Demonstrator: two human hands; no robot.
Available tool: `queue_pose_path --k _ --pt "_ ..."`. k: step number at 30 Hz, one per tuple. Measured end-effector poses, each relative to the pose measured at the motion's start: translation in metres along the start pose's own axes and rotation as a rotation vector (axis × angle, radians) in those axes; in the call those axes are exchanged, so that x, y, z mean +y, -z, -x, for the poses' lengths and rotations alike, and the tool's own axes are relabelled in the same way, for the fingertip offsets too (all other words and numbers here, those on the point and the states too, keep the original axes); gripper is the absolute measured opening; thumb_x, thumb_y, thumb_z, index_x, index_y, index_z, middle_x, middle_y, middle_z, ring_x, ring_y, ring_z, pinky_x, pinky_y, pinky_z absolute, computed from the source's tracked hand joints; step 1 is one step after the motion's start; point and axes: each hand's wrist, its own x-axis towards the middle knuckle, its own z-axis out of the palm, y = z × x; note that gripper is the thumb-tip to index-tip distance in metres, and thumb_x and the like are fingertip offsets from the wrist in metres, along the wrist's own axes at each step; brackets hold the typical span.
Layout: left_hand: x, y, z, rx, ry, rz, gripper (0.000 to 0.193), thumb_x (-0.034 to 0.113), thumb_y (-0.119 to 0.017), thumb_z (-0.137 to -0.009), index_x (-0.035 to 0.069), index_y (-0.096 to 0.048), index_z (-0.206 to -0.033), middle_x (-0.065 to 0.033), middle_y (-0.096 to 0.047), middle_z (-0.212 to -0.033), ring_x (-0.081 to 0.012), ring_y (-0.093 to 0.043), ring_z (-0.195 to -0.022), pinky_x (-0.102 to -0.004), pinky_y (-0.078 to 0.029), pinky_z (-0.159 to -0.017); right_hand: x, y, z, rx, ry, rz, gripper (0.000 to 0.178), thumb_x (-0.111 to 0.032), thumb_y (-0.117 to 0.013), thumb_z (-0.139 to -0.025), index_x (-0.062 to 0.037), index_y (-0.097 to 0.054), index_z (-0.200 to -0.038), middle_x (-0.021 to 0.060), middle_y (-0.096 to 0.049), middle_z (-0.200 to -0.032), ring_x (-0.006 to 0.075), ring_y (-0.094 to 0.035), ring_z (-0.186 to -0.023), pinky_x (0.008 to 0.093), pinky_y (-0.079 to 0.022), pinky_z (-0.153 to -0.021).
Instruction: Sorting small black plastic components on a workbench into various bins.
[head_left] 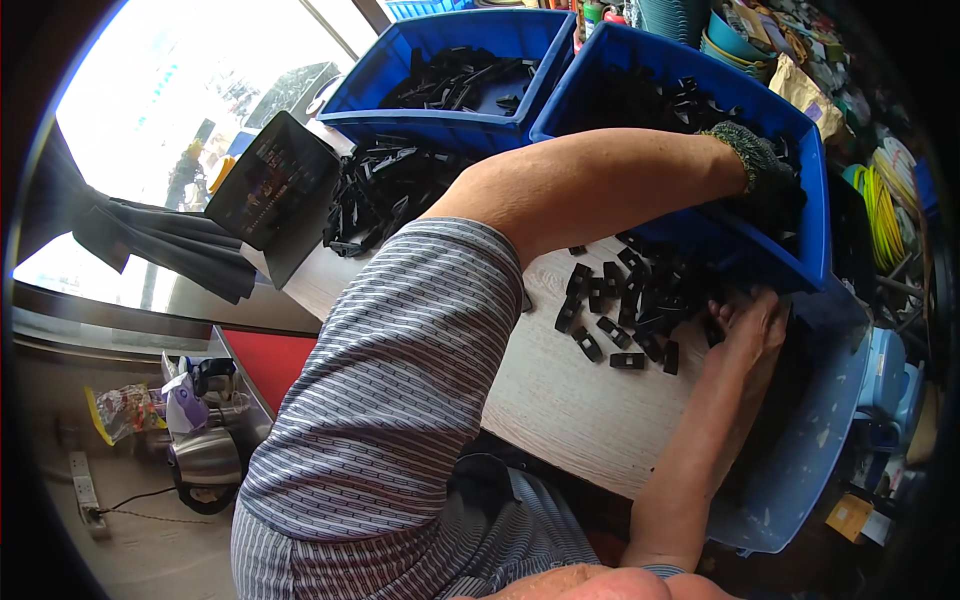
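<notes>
My left arm, in a striped sleeve, stretches across to the right-hand blue bin (660, 235). The left hand (755, 160) wears a dark knitted glove and dips among the black parts in the bin, its fingers hidden. Below that bin, my bare right hand (755, 318) rests at the table's right side with curled fingers, beside a pile of small black plastic pieces (655, 295). Whatever those fingers hold is too dark to make out. Several pieces with a rectangular opening, such as one black plastic piece (627, 360), lie loose on the pale wooden tabletop (560, 420).
Another blue bin (430, 125) with black parts stands at the back, before a heap of long black parts (385, 190). A dark screen (272, 180) is at the left. A translucent blue tub (810, 460) sits right of the table. A metal kettle (205, 460) stands lower left.
</notes>
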Motion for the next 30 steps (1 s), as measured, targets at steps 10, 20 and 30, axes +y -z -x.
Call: queue_pose_path --k 10,20,30 --pt "0.003 0.006 -0.003 -0.033 -0.057 -0.011 0.055 0.043 -0.06 -0.089 0.023 -0.056 -0.14 -0.0109 -0.059 -0.138 -0.0329 -0.057 -0.126 -0.0457 -0.045 -0.106 0.0 0.002 0.0 -0.004 -0.015 -0.006 0.034 -0.032 -0.048 -0.093 -0.0037 -0.059 -0.108 0.0104 -0.056 -0.078 0.0151 -0.052 -0.064 0.0273 -0.053 -0.063" --pt "-0.001 -0.003 -0.006 0.036 -0.042 0.063 0.051 0.047 -0.058 -0.091 0.023 -0.06 -0.136 -0.0102 -0.061 -0.135 -0.033 -0.059 -0.124 -0.0451 -0.046 -0.104 -0.006 -0.002 0.008 0.027 -0.03 0.015 0.037 -0.033 -0.047 -0.095 -0.002 -0.059 -0.111 0.0092 -0.056 -0.077 0.014 -0.051 -0.064 0.0264 -0.053 -0.063" --pt "-0.006 0.013 -0.008 0.089 -0.091 0.062 0.047 0.037 -0.069 -0.084 0.013 -0.067 -0.125 -0.0151 -0.068 -0.123 -0.0323 -0.066 -0.111 -0.0424 -0.052 -0.095 0.006 -0.002 -0.005 -0.007 0.026 -0.086 0.029 -0.027 -0.047 -0.1 -0.0014 -0.06 -0.101 0.0076 -0.057 -0.073 0.0117 -0.048 -0.054 0.0273 -0.05 -0.054"
